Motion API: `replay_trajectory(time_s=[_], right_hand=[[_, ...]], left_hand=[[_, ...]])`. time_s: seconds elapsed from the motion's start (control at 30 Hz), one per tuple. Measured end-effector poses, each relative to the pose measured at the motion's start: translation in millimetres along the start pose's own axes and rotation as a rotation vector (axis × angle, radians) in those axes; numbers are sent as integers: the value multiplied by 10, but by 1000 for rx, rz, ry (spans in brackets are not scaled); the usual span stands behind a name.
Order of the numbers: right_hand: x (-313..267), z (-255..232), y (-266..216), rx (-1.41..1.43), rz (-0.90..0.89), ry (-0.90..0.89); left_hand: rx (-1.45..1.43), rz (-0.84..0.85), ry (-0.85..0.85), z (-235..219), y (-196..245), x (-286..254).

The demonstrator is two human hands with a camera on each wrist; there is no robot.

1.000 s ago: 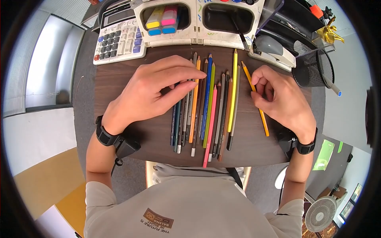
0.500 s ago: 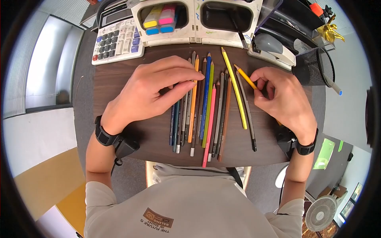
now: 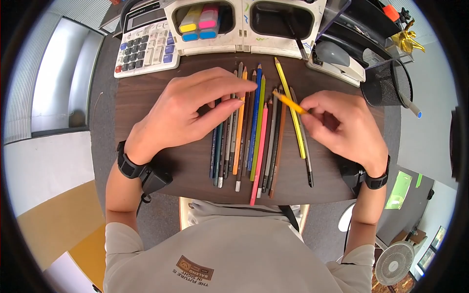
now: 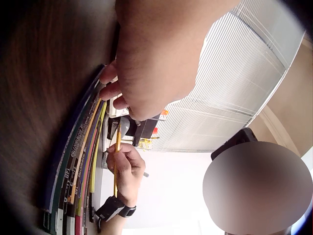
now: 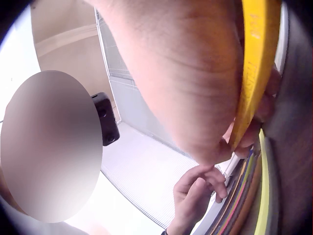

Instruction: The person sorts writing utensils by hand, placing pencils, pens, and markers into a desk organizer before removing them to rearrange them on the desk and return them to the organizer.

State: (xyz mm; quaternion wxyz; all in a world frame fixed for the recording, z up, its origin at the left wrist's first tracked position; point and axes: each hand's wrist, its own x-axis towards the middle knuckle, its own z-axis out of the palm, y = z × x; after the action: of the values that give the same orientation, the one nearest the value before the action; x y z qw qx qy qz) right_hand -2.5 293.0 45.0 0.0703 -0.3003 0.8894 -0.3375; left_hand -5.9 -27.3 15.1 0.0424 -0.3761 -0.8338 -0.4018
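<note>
A yellow-orange pencil [image 3: 290, 102] [image 4: 117, 156] [image 5: 255, 54] is pinched in my right hand [image 3: 344, 122] [image 4: 128, 174] [image 5: 181, 78], its tip pointing left over the top of the pencil row. Beneath it, a bright yellow pencil [image 3: 294, 122] and a grey pencil [image 3: 306, 151] lie slanted, apart from the row. Several pencils lie side by side in the middle, among them a pink one [image 3: 259, 154] and a blue one [image 3: 254, 122]. Over the row's left part is my left hand [image 3: 188, 107] [image 4: 156, 54] [image 5: 193, 198], fingers extended and holding nothing; whether it touches the pencils, I cannot tell.
Along the table's [image 3: 195, 171] back edge stand a calculator [image 3: 146, 51], a white organizer [image 3: 239, 46] with highlighters [image 3: 199, 22], and a stapler [image 3: 337, 63]. A black mesh cup [image 3: 386, 83] holding a pen is at the back right.
My right hand has lifted the yellow-orange pencil and carried it left. The yellow and grey pencils have shifted right and slanted away from the row. My left hand has barely moved.
</note>
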Motion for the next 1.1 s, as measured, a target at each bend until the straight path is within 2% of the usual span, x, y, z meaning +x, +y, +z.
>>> replay_trajectory(time_s=[0.07,0.13,0.37,0.57,0.67,0.87,1.03,1.1], right_hand=[[2,18,3,47,-107,-18],[14,51,10,64,-219,-29],[18,91,-11,100,-231,-99],[20,101,-28,121,-253,-149],[19,140,-40,139,-274,-146],[22,157,-37,154,-269,-153],[-5,69,-143,374,-63,-209],[-21,-24,-144,473,-76,-247]], left_hand=[[-44,-86,-14,-19,60,12],[-69,-84,-33,-19,58,8],[-23,145,-84,14,-70,11],[-89,92,-139,26,-5,13],[-118,146,-156,86,-13,2],[-108,191,-116,113,48,2],[-48,97,-40,36,-29,7],[-9,82,32,-16,-74,2]])
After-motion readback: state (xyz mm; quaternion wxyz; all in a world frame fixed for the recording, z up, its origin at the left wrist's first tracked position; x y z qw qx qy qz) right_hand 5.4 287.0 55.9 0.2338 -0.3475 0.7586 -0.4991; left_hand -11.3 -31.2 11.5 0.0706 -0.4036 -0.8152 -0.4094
